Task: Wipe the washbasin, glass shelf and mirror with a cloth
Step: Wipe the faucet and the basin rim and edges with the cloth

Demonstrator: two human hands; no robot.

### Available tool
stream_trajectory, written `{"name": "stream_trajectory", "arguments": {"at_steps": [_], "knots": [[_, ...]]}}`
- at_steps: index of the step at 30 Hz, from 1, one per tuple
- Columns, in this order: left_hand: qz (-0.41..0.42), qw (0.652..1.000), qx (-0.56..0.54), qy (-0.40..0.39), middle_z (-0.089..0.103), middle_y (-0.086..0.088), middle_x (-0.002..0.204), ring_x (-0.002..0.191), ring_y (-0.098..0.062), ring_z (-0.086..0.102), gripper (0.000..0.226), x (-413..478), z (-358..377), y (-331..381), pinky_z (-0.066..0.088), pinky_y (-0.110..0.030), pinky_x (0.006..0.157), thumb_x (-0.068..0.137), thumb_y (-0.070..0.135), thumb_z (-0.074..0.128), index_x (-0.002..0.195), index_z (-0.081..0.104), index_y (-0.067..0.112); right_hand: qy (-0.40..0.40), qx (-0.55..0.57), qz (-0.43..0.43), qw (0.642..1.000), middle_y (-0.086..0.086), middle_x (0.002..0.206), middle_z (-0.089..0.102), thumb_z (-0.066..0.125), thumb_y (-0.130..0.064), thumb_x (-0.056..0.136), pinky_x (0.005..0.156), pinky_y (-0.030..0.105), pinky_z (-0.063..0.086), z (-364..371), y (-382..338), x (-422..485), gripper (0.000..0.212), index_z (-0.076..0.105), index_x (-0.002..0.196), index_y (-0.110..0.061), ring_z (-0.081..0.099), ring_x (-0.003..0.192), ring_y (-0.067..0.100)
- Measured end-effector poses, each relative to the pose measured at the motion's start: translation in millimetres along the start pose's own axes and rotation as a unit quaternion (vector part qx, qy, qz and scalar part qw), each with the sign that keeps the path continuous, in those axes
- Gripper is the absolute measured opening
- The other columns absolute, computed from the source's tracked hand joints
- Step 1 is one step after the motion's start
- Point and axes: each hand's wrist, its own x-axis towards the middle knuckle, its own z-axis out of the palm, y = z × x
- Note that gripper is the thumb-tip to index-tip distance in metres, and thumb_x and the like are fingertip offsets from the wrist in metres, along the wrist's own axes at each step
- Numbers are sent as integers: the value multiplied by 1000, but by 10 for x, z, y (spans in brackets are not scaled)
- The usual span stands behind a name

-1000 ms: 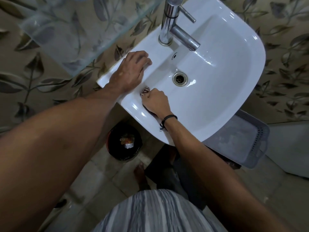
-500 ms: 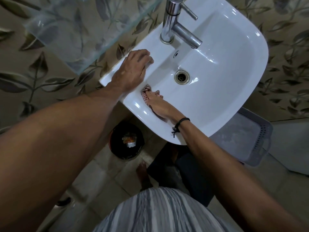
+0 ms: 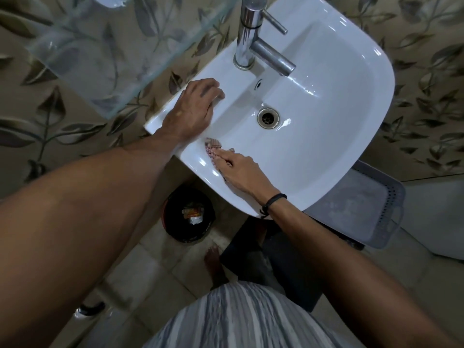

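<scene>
The white washbasin (image 3: pixel 326 136) fills the upper middle, with a chrome tap (image 3: pixel 253 43) at its back and a metal drain (image 3: pixel 268 117) in the bowl. My left hand (image 3: pixel 192 111) rests palm down on the basin's left rim, fingers apart, holding nothing. My right hand (image 3: pixel 241 169) lies flat on the near-left rim and presses a small pinkish patterned cloth (image 3: pixel 212 148) against it; only the cloth's end shows past my fingertips. The glass shelf (image 3: pixel 108 51) juts out at the upper left, above the basin. The mirror is out of view.
Leaf-patterned wall tiles surround the basin. Under it on the tiled floor stand a black bin (image 3: pixel 188 214) with some litter and a grey perforated plastic basket (image 3: pixel 361 209) at the right. A bare foot (image 3: pixel 214 262) and my striped shirt (image 3: pixel 241 320) show below.
My right hand has opened out flat from a fist and slid with the cloth along the near-left rim. The left hand has stayed on the rim.
</scene>
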Motion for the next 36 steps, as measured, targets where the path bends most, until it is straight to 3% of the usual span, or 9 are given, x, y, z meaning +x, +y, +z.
{"name": "stream_trajectory", "arguments": {"at_steps": [5,10,13,17,20,23,27,30,36], "knots": [[-1,1000,-1,-7,52,-8,137,127,-28,47,36,14,-24,10,40,-39,108,95,5,40,124,59,15,-25,1,32,999,13,164,24,27,-29,108,122,47,15,81,-143,388,52,24,158,-15,18,151,38],[2,1000,-6,-9,52,-7,138,128,-27,46,36,5,-33,18,39,-38,109,95,5,40,125,58,15,-76,94,18,992,-2,168,9,29,-34,107,126,42,4,133,-14,313,56,16,160,-25,4,155,18],[-4,1000,-2,-14,51,-7,139,129,-27,45,36,4,-33,15,38,-38,109,96,6,40,126,58,15,-132,51,26,990,11,168,5,27,-32,104,125,48,1,58,90,557,63,9,161,-14,-2,155,30],[-7,1000,-1,-14,50,-7,139,130,-27,44,35,4,-25,19,38,-40,109,97,7,40,127,57,15,-24,-113,75,991,30,163,7,24,-24,106,121,61,4,186,261,953,61,5,158,2,3,149,50],[-3,1000,1,-14,51,-8,139,129,-28,45,35,10,-34,28,38,-38,110,96,7,41,126,58,15,50,-234,24,971,30,162,13,23,-21,103,120,64,7,233,498,1080,61,10,156,5,11,149,51],[-5,1000,1,-13,51,-8,139,129,-28,46,36,10,-32,27,37,-38,109,96,7,40,126,58,14,63,-252,52,964,25,165,9,12,-24,96,120,62,6,170,636,1238,67,6,157,3,6,152,45],[-7,1000,3,-6,52,-8,138,128,-28,46,36,8,-10,12,37,-38,110,96,6,40,126,59,14,38,-185,87,978,28,164,8,1,-28,88,119,64,4,229,678,1347,76,6,157,3,1,151,49],[1,1000,6,-5,52,-9,137,128,-29,47,36,14,1,2,37,-38,109,96,6,40,125,59,15,17,-111,69,991,23,166,1,15,-29,106,122,58,-5,176,314,968,61,3,159,-2,-6,151,47],[1,1000,3,-3,53,-10,137,126,-30,47,36,9,-32,32,36,-36,111,95,7,39,124,60,13,-131,141,-28,981,-6,168,8,34,-27,108,123,29,-5,39,128,236,53,21,160,-27,-1,154,10]]}}
